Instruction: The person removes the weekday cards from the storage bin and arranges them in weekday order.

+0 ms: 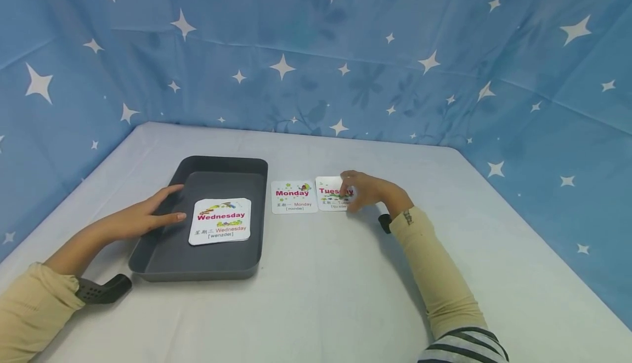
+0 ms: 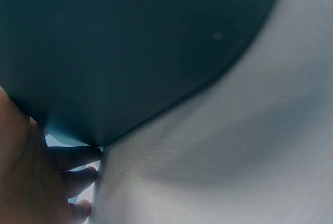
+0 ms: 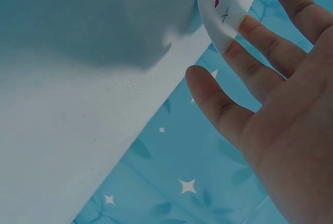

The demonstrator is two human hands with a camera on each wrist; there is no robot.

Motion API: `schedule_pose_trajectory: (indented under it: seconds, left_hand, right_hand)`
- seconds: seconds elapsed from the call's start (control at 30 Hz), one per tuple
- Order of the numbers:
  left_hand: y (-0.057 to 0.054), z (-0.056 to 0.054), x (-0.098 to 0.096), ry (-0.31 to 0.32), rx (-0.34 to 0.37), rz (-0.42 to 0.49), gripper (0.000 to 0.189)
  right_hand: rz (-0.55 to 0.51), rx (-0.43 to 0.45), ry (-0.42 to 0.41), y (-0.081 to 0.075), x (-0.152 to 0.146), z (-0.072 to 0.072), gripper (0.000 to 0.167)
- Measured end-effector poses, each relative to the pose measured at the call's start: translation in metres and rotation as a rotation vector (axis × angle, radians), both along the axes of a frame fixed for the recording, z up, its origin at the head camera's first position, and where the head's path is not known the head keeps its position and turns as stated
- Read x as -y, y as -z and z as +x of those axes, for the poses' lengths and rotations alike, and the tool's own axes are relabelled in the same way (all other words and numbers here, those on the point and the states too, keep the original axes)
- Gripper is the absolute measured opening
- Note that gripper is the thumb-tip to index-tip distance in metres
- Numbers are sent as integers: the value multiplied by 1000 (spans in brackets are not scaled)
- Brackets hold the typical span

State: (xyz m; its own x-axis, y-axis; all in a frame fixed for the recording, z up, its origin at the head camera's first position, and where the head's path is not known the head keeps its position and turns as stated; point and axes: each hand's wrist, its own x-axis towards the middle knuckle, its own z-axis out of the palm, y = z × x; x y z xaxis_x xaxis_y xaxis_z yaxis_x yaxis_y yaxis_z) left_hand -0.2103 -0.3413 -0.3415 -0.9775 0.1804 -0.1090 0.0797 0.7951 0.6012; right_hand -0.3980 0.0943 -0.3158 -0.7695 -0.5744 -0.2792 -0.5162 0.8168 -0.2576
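While relaxed left fingers (image 1: 167,192) touch tray (image 1: 207,259), right fingers (image 3: 252,70) spread, apparently touching Tuesday card (image 1: 329,201)

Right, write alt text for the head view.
A person's right hand is at a Tuesday card beside a Monday card on a white table; the left hand holds a dark tray bearing a Wednesday card. Starry blue cloth hangs behind.

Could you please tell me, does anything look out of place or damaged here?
Nothing really stands out: no visible spill or damage. At most, the Wednesday card in the tray lies slightly turned, its lower edge climbing to the right. The right hand partly hides the Tuesday card, so I cannot check it fully.
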Motion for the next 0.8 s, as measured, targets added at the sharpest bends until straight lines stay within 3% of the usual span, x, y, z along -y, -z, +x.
schedule_pose_trajectory:
  seconds: [0.8]
  left_hand:
    - [-1,2,-1,8,-17,43,80]
  right_hand:
    - [-28,36,33,2,-6,-1,30]
